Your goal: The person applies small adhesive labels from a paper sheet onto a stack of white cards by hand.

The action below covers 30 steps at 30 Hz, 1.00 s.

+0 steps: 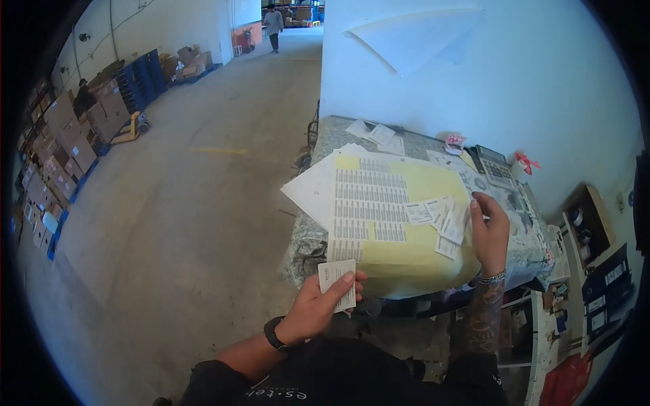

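Note:
My left hand [325,296] grips a small stack of printed white cards [336,287], with the thumb lying across the top one. It is just in front of the table's near left edge. My right hand [490,233] is over the right side of a large yellow sheet [433,265], loosely curled with thumb and fingers apart, and I see nothing in it. Just left of it, several loose white cards [452,220] lie overlapping on the sheet. Rows of printed labels [369,196] cover the sheet's left part.
White papers [311,189] stick out under the yellow sheet. A calculator [495,166] sits at the table's back right. At right is a shelf [588,223]. Across the floor stand boxes [71,135], blue pallets [141,80] and a yellow pallet jack [135,127]. A person [273,28] is far off.

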### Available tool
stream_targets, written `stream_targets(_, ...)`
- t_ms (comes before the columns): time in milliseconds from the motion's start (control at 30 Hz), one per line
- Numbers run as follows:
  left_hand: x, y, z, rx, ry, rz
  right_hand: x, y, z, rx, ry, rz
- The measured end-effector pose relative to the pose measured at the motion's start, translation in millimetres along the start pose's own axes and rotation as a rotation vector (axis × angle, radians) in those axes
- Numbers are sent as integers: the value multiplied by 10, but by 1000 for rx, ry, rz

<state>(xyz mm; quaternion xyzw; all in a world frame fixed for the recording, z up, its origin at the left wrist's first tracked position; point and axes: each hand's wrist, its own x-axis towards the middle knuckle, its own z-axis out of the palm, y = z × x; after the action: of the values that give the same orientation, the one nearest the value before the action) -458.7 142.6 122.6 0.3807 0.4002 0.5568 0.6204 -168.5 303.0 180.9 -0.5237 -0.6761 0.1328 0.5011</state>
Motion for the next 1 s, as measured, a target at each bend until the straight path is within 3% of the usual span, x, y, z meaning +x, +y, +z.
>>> stream_targets(33, -6, 3, -7, 2, 14, 12, -9, 2, 30, 5, -2, 1)
stream_targets(100, 17, -2, -32, -1, 24, 20, -21, 1, 77, -432, 248, -400)
stream_targets(133, 23, -24, -54, -19, 70, 74, -63, -68, 90, -442, 237, -390)
stream_targets(200, 5, -107, -49, -90, 196, 133, -269, -317, 150, -110, -48, -401)
stream_targets(267, 7, -67, -52, -86, 278, 153, -431, -470, 262, -104, -277, -594)
stream_targets(333, -6, -112, -109, -205, 246, 172, -569, -588, 419, -111, -377, -699)
stream_targets(367, 1, -125, -122, -324, 220, 217, -626, -628, 507, -113, -377, -692)
stream_targets(667, -35, -161, -111, -264, 209, 226, -756, -564, 902, -193, -349, -841)
stream_targets(1000, -26, -170, -121, -221, 197, 223, -749, -618, 867, -133, -385, -772)
